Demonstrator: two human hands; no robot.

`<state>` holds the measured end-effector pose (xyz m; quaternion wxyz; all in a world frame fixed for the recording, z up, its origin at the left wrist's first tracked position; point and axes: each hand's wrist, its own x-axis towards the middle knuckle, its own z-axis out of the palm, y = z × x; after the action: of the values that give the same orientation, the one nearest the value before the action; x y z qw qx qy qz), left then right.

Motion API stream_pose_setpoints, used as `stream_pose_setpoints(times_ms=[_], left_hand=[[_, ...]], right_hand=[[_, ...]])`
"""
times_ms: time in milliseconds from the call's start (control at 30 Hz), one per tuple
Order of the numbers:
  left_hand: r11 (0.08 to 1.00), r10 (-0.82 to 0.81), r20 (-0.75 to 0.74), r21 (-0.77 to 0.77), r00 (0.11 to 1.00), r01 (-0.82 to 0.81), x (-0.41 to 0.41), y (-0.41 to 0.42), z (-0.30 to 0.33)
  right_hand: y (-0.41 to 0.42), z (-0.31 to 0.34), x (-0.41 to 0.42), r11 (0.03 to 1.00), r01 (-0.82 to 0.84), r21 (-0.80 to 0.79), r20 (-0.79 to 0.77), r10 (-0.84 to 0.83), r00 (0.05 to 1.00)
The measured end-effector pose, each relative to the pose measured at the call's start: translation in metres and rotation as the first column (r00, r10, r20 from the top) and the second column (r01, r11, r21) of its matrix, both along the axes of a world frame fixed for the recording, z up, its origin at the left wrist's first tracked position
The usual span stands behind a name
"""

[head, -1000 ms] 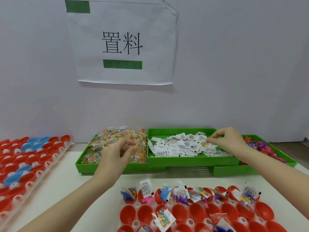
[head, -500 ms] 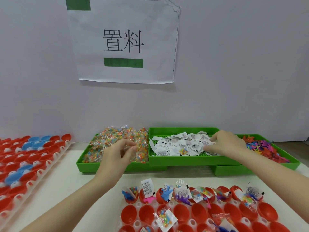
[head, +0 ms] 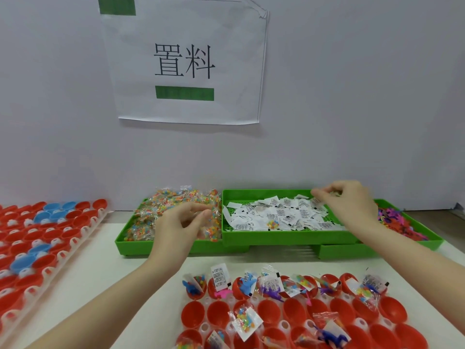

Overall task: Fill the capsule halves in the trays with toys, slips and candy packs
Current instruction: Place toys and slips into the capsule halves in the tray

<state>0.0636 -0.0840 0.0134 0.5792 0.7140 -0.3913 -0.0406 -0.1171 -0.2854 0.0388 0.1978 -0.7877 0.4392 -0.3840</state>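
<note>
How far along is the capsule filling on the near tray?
Done: the back row of the near capsule tray holds toys, slips and candy; a few nearer halves are partly filled. In hand: the right hand picks at the slip bin; the left hand hovers over the candy packs, apparently holding nothing. Left: several empty red halves, plus the left tray.

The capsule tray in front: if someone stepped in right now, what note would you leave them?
Left hand: fingers curled over the candy packs, grip unclear.
Right hand: pinching at the paper slips in the middle green tray. Toys lie in the right tray.
Done: the far row of red capsule halves holds items, and a few nearer ones do.
Left: several nearer halves stand empty.
</note>
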Motion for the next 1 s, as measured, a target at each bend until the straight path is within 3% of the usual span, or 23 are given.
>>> stream_pose_setpoints(times_ms=[33, 100, 167, 267, 433, 600, 733, 867, 1000], left_hand=[[1.0, -0.022, -0.037, -0.017, 0.999, 0.021, -0.006, -0.001, 0.005], [0.995, -0.095, -0.1, -0.038, 0.99, 0.091, -0.024, -0.004, 0.015], [0.978, -0.21, -0.144, -0.031, 0.967, 0.208, -0.049, -0.006, 0.023], [0.913, -0.397, -0.245, -0.006, 0.885, 0.408, -0.091, -0.007, 0.028], [0.82, -0.544, -0.465, -0.122, 0.698, 0.559, -0.131, 0.0, 0.033], [0.809, -0.57, -0.314, -0.058, 0.759, 0.584, -0.148, 0.006, 0.03], [0.83, -0.541, -0.302, -0.039, 0.785, 0.557, -0.158, 0.007, 0.029], [0.854, -0.501, -0.311, -0.024, 0.808, 0.52, -0.163, 0.008, 0.024], [0.864, -0.492, -0.316, -0.069, 0.811, 0.498, -0.167, 0.008, 0.025]], right_hand=[[0.009, 0.007, -0.002, 0.981, -0.116, 0.153, 0.163, 0.091, 0.982], [0.036, 0.023, -0.01, 0.841, -0.377, 0.388, 0.365, 0.236, 0.901], [0.061, 0.029, -0.021, 0.726, -0.511, 0.46, 0.408, 0.338, 0.848], [0.094, 0.03, -0.036, 0.643, -0.618, 0.452, 0.418, 0.46, 0.784], [0.121, 0.029, -0.056, 0.742, -0.607, 0.286, 0.361, 0.503, 0.785], [0.124, 0.022, -0.075, 0.855, -0.479, 0.198, 0.282, 0.418, 0.864], [0.129, 0.019, -0.091, 0.815, -0.514, 0.268, 0.37, 0.406, 0.836], [0.126, 0.019, -0.107, 0.636, -0.658, 0.404, 0.6, 0.359, 0.715], [0.126, 0.02, -0.121, 0.667, -0.67, 0.327, 0.544, 0.447, 0.71]])
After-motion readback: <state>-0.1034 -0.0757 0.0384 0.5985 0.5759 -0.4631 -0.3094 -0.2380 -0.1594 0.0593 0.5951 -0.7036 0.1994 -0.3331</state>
